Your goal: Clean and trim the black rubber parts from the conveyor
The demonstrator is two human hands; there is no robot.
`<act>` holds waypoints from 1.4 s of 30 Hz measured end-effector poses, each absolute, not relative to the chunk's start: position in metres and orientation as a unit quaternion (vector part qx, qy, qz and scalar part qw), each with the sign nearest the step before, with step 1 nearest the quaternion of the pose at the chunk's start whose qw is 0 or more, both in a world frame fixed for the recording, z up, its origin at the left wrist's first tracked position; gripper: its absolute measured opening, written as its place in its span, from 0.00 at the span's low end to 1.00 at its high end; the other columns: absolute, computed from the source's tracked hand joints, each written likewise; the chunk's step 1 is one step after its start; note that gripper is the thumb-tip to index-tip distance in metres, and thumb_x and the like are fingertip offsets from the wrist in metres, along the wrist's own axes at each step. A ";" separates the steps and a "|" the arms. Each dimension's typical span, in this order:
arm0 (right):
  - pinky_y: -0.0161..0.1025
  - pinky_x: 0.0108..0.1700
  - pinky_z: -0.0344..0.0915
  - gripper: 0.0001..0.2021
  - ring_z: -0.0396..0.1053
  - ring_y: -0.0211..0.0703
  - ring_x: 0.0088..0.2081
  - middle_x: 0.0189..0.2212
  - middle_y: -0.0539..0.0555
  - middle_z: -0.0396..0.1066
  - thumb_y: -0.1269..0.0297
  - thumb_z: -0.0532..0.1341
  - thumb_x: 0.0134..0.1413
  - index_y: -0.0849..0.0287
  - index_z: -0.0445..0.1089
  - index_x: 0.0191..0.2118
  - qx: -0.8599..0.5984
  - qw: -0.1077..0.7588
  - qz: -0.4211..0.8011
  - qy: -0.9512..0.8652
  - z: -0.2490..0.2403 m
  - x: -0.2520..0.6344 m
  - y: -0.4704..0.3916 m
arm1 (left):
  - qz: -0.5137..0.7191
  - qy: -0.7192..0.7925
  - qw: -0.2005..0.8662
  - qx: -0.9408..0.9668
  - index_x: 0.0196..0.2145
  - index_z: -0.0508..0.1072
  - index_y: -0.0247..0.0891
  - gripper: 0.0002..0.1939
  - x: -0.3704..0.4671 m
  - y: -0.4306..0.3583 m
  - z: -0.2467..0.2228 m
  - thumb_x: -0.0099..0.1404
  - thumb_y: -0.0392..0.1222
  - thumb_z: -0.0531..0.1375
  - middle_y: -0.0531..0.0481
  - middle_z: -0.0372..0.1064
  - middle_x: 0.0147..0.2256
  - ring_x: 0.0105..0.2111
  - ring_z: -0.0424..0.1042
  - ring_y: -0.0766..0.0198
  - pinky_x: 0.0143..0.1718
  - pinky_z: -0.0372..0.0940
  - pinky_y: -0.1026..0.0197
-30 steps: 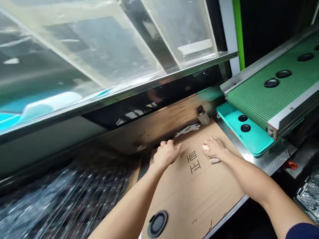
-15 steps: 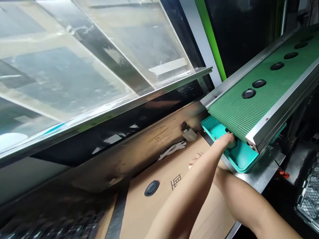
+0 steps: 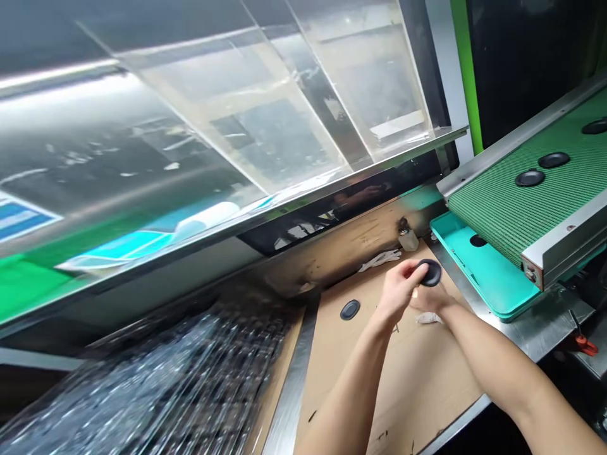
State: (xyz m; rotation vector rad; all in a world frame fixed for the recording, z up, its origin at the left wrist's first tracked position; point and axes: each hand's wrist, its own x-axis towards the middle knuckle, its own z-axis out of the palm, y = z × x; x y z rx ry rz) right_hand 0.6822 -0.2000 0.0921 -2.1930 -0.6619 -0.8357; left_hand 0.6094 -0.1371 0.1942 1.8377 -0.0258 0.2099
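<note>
Black disc [image 3: 431,273] was what I watched through the head camera: it was held above the cardboard sheet [image 3: 403,385], pinched at one edge by the left hand [image 3: 401,289], whose thumb lay on its face. The right hand [image 3: 435,302] was partly hidden behind it, so I could not tell how far its fingers were closed or whether they touched the disc. A crumpled white scrap [image 3: 429,318] lay just beside that hand. Half a second earlier I had seen the left hand down in the teal tray [image 3: 512,288]; now it was back over the cardboard with its fingers closed on a piece, which I judged put a fresh disc between the two hands. A second disc [image 3: 349,309] lay apart, on the cardboard to the left. Farther out were a white cloth [image 3: 380,259] and a small bottle [image 3: 408,239]. Another disc [image 3: 478,241] sat in the tray, by the end of the green belt [image 3: 497,212], which carried further discs [image 3: 530,178].
</note>
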 end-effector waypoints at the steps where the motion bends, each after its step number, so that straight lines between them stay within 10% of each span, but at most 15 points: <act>1: 0.36 0.41 0.74 0.19 0.73 0.40 0.36 0.37 0.53 0.76 0.49 0.65 0.60 0.61 0.79 0.43 -0.857 0.335 -0.274 -0.278 0.088 0.679 -0.200 | 0.100 0.029 0.665 0.740 0.34 0.78 0.35 0.16 0.595 -0.118 0.183 0.59 0.52 0.70 0.47 0.77 0.33 0.33 0.75 0.61 0.38 0.69 0.61; 8: 0.40 0.54 0.66 0.17 0.71 0.47 0.50 0.47 0.55 0.74 0.53 0.66 0.57 0.51 0.77 0.50 -0.906 0.286 -0.059 -0.308 0.085 0.675 -0.216 | 0.100 0.195 0.854 0.472 0.33 0.74 0.34 0.10 0.554 -0.054 0.101 0.54 0.33 0.71 0.42 0.79 0.41 0.37 0.80 0.57 0.36 0.76 0.59; 19: 0.46 0.58 0.67 0.16 0.71 0.49 0.54 0.52 0.60 0.75 0.55 0.62 0.63 0.57 0.76 0.52 -0.791 0.415 -0.163 -0.420 0.117 0.665 -0.209 | 0.070 0.147 0.899 0.407 0.40 0.75 0.32 0.21 0.553 -0.049 0.101 0.53 0.41 0.76 0.47 0.74 0.32 0.25 0.68 0.72 0.21 0.55 0.72; 24: 0.49 0.55 0.69 0.16 0.71 0.50 0.52 0.51 0.59 0.75 0.58 0.61 0.64 0.53 0.77 0.54 -0.772 0.377 -0.111 -0.500 0.114 0.633 -0.193 | 0.021 0.116 0.944 0.309 0.39 0.73 0.34 0.18 0.556 -0.046 0.101 0.67 0.55 0.63 0.50 0.68 0.29 0.23 0.64 0.69 0.19 0.55 0.69; 29: 0.50 0.54 0.70 0.16 0.71 0.51 0.51 0.50 0.59 0.75 0.58 0.60 0.65 0.52 0.77 0.55 -0.800 0.369 -0.134 -0.454 0.106 0.619 -0.188 | 0.022 0.166 0.953 0.252 0.39 0.74 0.34 0.17 0.560 -0.044 0.100 0.76 0.47 0.51 0.48 0.70 0.30 0.22 0.63 0.69 0.18 0.54 0.68; 36: 0.52 0.50 0.73 0.25 0.70 0.53 0.52 0.56 0.58 0.71 0.65 0.64 0.62 0.44 0.69 0.64 -0.761 0.378 -0.147 -0.506 0.108 0.590 -0.184 | 0.009 0.191 0.947 0.257 0.50 0.77 0.35 0.34 0.549 -0.049 0.100 0.71 0.69 0.52 0.41 0.77 0.37 0.37 0.78 0.57 0.38 0.72 0.59; 42: 0.56 0.52 0.72 0.24 0.67 0.57 0.54 0.59 0.61 0.68 0.66 0.62 0.64 0.47 0.69 0.64 -0.803 0.337 -0.167 -0.463 0.109 0.588 -0.184 | 0.004 0.198 0.956 0.216 0.45 0.78 0.34 0.30 0.546 -0.057 0.097 0.74 0.63 0.51 0.39 0.78 0.43 0.47 0.78 0.54 0.50 0.73 0.56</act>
